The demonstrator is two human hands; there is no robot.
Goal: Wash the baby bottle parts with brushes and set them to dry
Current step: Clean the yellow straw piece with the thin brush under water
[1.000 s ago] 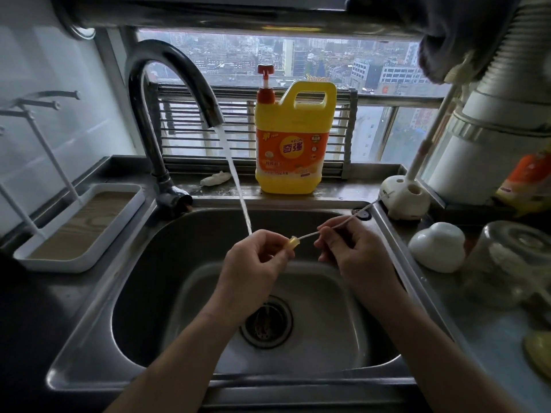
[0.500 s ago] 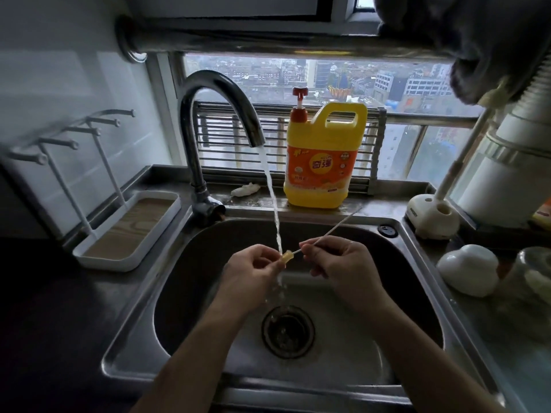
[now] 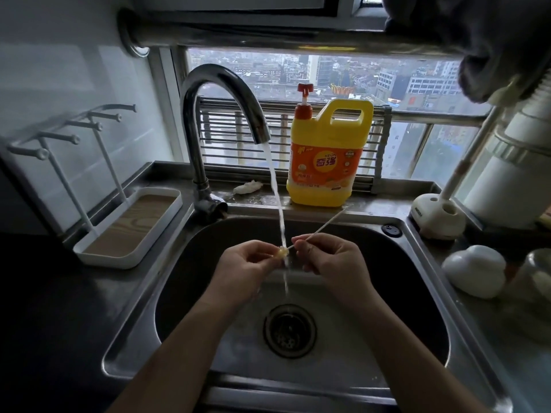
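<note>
**Small yellow part and thin brush, held under the tap**

Item: small yellow part (image 3: 281, 252), pinched in the fingertips of your left hand (image 3: 247, 268), above the sink (image 3: 402, 263) basin and in the water stream (image 3: 275, 186).
Tool: thin brush (image 3: 325, 224) with a pale, slender stem. Your right hand (image 3: 331, 260) pinches it close to the part, and the stem slants up and away to the right.
Position: both hands are close together, above the drain (image 3: 289, 330).
Behind: curved faucet (image 3: 208, 93); yellow detergent jug (image 3: 328, 162) with red pump, upright on the ledge.
Left, on the table: white drying rack (image 3: 128, 231) with pegs.
Right: white brush holder (image 3: 438, 216); white domed cap (image 3: 474, 269).
</note>
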